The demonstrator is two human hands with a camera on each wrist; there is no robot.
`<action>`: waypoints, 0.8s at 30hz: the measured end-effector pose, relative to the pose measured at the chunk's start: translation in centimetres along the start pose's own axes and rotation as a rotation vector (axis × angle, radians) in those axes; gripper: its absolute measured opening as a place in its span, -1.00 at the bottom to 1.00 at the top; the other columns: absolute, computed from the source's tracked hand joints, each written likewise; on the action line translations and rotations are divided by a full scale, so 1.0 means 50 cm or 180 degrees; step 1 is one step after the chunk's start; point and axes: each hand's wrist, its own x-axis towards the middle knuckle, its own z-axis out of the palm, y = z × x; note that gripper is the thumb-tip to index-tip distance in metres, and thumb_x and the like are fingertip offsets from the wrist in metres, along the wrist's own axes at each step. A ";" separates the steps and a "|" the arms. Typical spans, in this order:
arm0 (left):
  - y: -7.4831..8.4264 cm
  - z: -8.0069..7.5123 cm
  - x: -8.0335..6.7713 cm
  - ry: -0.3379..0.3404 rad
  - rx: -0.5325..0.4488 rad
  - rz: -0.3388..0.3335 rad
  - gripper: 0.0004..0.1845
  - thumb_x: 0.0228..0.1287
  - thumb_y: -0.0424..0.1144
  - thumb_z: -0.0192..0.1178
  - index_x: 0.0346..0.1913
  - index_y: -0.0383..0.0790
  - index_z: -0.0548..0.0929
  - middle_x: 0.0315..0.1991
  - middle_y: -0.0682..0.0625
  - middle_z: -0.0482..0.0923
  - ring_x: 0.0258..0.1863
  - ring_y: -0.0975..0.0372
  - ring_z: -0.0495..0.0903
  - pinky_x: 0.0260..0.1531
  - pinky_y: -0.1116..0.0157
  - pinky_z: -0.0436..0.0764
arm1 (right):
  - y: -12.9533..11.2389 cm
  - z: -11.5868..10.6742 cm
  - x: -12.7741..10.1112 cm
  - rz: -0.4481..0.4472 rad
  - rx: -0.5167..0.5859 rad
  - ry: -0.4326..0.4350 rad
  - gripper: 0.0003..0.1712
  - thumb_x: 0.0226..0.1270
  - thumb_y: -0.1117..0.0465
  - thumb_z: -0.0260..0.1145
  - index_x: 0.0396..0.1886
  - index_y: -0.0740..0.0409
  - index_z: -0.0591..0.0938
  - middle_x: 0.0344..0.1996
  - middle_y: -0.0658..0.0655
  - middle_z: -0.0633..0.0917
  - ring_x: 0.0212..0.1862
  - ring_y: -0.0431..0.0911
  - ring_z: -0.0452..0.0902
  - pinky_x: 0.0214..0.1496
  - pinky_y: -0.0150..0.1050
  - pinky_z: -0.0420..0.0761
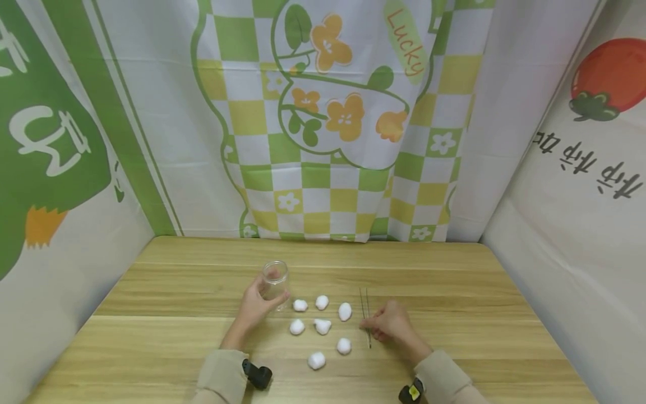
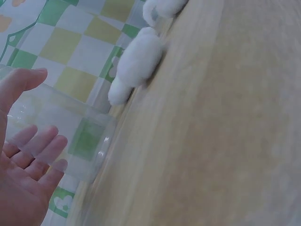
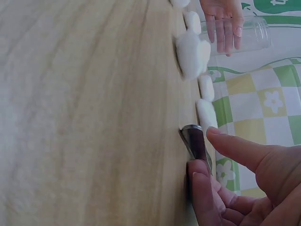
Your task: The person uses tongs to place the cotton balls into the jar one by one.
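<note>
My left hand is around a clear jar that stands upright and open-mouthed on the table. Through its wall in the left wrist view, the fingers show behind it, with the thumb across the other side. Several white cotton balls lie loosely spread between the hands. On the right, thin metal tweezers point away from me, their joined end nearest. My right hand is low over them, thumb and fingers on either side of the dark metal strip.
The wooden table has a patterned green, yellow and white curtain along its back edge. Printed cloth walls stand at both sides. Each wrist carries a small black camera.
</note>
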 end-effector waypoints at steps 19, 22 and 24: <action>-0.006 0.002 -0.001 0.0008 0.0010 -0.0127 -0.32 0.13 -0.23 0.38 0.30 -0.22 0.35 0.34 -0.25 0.39 0.43 -0.19 0.25 0.46 -0.16 0.19 | 0.008 0.004 0.006 -0.0178 -0.0266 0.0172 -0.84 -0.05 0.33 0.48 -0.69 0.26 0.67 -0.85 -0.01 0.60 -0.79 -0.31 0.42 -0.71 -0.48 0.50; -0.007 0.002 -0.001 0.0014 0.0032 -0.0136 -0.32 0.14 -0.23 0.38 0.31 -0.23 0.34 0.34 -0.26 0.39 0.42 -0.20 0.25 0.45 -0.17 0.20 | 0.008 -0.001 0.006 -0.0206 -0.0382 0.0211 -0.85 -0.05 0.30 0.45 -0.69 0.22 0.67 -0.84 -0.01 0.60 -0.77 -0.29 0.41 -0.70 -0.50 0.41; -0.008 0.002 -0.001 0.0019 0.0042 -0.0144 -0.32 0.14 -0.23 0.37 0.31 -0.23 0.34 0.34 -0.26 0.39 0.42 -0.20 0.25 0.45 -0.18 0.21 | 0.008 -0.004 0.006 -0.0237 -0.0438 0.0223 -0.82 -0.05 0.29 0.44 -0.72 0.19 0.64 -0.84 -0.02 0.58 -0.75 -0.28 0.39 -0.68 -0.50 0.35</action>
